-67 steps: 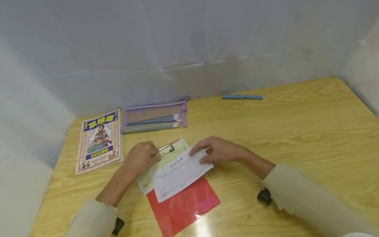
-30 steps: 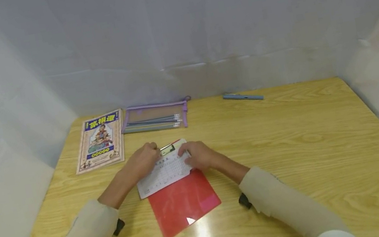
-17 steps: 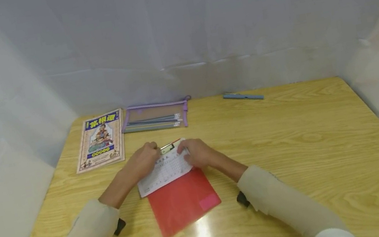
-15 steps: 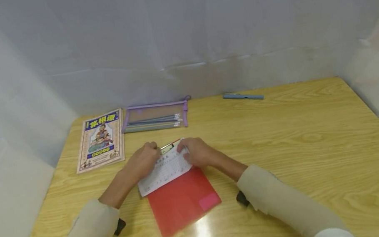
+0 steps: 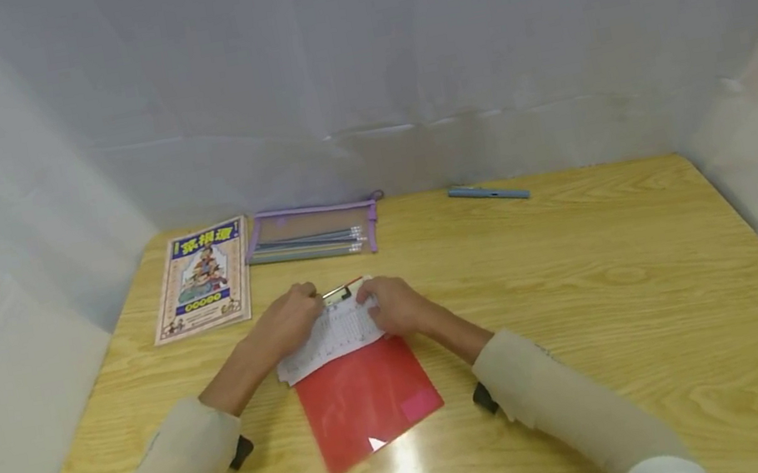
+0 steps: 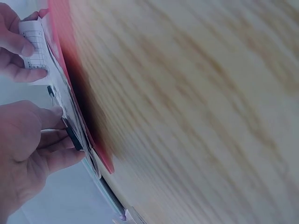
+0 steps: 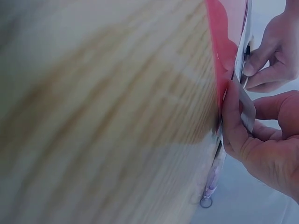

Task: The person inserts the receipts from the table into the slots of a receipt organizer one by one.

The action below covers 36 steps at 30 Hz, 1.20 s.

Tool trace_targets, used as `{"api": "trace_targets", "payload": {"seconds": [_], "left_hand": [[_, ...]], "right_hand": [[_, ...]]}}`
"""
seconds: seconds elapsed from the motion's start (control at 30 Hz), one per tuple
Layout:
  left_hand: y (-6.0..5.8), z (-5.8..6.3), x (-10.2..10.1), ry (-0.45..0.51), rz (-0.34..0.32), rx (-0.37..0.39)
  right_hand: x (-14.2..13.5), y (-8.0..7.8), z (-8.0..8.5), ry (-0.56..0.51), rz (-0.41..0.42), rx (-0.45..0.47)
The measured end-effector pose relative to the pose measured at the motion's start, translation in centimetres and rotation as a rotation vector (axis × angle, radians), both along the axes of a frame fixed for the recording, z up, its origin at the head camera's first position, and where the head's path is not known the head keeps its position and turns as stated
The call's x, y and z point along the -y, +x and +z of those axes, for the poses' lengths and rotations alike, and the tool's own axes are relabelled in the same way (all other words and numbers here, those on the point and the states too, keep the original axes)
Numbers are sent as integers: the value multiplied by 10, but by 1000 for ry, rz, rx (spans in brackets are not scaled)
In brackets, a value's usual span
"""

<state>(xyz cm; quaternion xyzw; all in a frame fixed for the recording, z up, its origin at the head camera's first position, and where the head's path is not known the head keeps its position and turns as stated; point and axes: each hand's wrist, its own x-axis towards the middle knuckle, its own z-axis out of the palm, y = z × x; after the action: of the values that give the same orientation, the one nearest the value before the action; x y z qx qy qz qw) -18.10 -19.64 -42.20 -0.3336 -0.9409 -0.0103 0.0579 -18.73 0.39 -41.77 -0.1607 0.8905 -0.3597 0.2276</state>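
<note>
A red clipboard (image 5: 371,407) lies on the table, tilted, with its metal clip (image 5: 337,295) at the far edge. White printed slips of paper (image 5: 329,343) cover its upper part, their top edge close to the clip. My left hand (image 5: 290,320) grips the clip at its left end; in the left wrist view its thumb and fingers (image 6: 60,156) pinch the clip's dark bar. My right hand (image 5: 395,305) pinches the right edge of the top slip, thumb on one side and fingers on the other (image 7: 233,119). Whether the clip is raised is hard to tell.
A comic-style booklet (image 5: 200,281) lies at the back left. Beside it is a purple-edged mesh pencil pouch (image 5: 309,228) with several pencils inside. A blue pen (image 5: 489,193) rests near the back edge of the wooden table (image 5: 613,313); pale sheeting hangs behind.
My right hand has moved left, bringing the white slip over the yellow one and up to the clip. The slips' lower edge has since shifted slightly upward. My left hand stays on the clip.
</note>
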Motion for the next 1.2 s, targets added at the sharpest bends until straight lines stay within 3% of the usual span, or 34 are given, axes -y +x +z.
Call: {"api": "trace_targets", "payload": {"seconds": [0.47,0.97,1.2], "left_hand": [[0,-2,0,-6,0,-34],[1,-2,-1,-10,18,-44],[1,0,-3,-8,65,-17]], "right_hand": [[4,-4,-1,-46,-40,64],[8,-8,0,35,6,-5],[2,-14,0,261,89,-195]]}}
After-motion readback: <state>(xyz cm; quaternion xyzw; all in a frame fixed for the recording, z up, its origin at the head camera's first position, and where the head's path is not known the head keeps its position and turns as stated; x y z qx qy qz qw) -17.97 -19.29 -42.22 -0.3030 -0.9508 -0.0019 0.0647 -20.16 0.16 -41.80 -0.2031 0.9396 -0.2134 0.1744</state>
